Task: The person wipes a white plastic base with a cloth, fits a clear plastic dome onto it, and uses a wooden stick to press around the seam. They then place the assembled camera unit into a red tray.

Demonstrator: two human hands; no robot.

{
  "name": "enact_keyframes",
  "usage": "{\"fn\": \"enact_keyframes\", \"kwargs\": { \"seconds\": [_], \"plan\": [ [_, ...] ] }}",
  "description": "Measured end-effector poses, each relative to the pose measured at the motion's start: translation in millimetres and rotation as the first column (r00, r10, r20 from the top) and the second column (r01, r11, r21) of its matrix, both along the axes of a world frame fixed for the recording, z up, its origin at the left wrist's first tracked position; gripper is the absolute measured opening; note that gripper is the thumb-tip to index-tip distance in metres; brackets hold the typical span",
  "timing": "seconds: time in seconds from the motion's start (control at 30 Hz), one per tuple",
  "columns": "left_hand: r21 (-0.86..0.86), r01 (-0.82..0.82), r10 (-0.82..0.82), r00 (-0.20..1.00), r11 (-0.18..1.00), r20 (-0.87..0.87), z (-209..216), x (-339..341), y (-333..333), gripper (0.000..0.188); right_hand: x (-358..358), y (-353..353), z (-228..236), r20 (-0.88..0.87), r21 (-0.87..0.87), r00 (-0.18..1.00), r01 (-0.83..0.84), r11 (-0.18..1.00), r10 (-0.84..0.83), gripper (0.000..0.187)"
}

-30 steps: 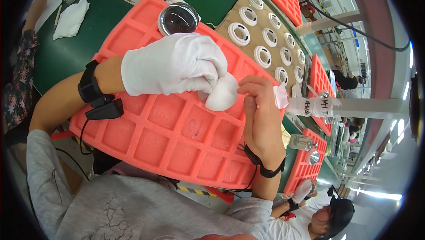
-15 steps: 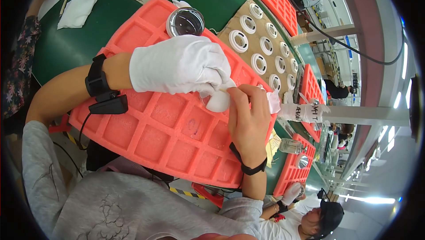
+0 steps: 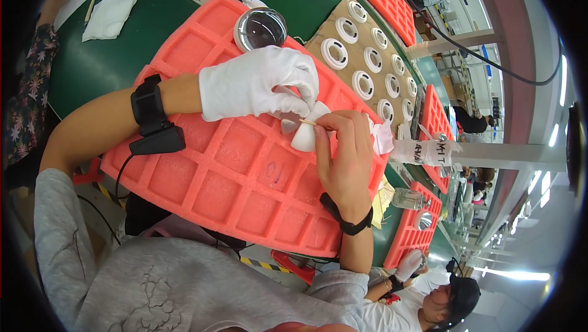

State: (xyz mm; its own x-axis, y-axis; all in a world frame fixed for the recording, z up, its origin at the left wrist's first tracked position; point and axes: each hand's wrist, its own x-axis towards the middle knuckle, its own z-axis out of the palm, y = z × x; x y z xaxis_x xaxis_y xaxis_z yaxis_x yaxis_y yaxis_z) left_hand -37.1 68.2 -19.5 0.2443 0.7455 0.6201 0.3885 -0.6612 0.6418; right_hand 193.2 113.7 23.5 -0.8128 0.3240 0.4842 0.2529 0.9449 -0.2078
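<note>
My left hand (image 3: 263, 84), in a white glove, is closed at the fingertips around a small shiny, see-through-edged piece (image 3: 289, 125), mostly hidden by the glove. Against it sits a smooth white flared piece (image 3: 302, 138); whether it is cloth or a hard part I cannot tell. My bare right hand (image 3: 346, 160) pinches a thin wooden stick (image 3: 309, 122) between thumb and fingers, its tip pointing at the white piece. Both hands are above a red foam tray (image 3: 213, 194) with square pockets. Beyond the left hand, a round glass dome (image 3: 260, 29) rests on this tray.
A brown board (image 3: 315, 44) with rows of white rings (image 3: 334, 54) lies at the far right. A white cloth (image 3: 110, 13) is on the green table (image 3: 67, 68). A glass jar (image 3: 407, 199) and another red tray (image 3: 404, 234) stand right, near a co-worker's gloved hand (image 3: 409, 264).
My left hand has tilted and its fingers have opened up slightly, showing more of the shiny piece. The stick in my right hand shows more clearly. The whole view has shifted a little.
</note>
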Motion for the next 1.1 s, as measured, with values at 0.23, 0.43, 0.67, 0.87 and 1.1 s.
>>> {"fn": "enact_keyframes", "kwargs": {
  "seconds": [0.23,0.43,0.67,0.87,1.1],
  "plan": [
    [-0.206,0.005,0.029,0.986,0.979,0.163,2,5,-6,0.020,-4,-4,1,-0.009,-0.120,0.998,0.055,0.991,-0.057,0.017],
    [0.040,-0.055,0.050,0.991,0.998,0.121,1,6,-6,0.021,-6,-10,2,-0.026,-0.138,0.992,0.118,0.983,-0.123,0.015],
    [-0.093,-0.039,0.049,0.993,0.995,0.104,2,4,-10,0.013,-7,-7,3,-0.024,-0.074,0.999,0.024,0.997,-0.026,0.016],
    [-0.159,-0.021,0.040,0.993,0.987,0.114,4,4,-10,0.011,-5,-7,2,-0.020,-0.067,0.999,0.044,0.997,-0.045,0.017],
    [-0.142,-0.010,0.027,0.993,0.990,0.118,4,3,-10,0.009,-5,-8,1,-0.037,-0.024,0.998,0.042,0.999,-0.043,0.017]
  ]
}}
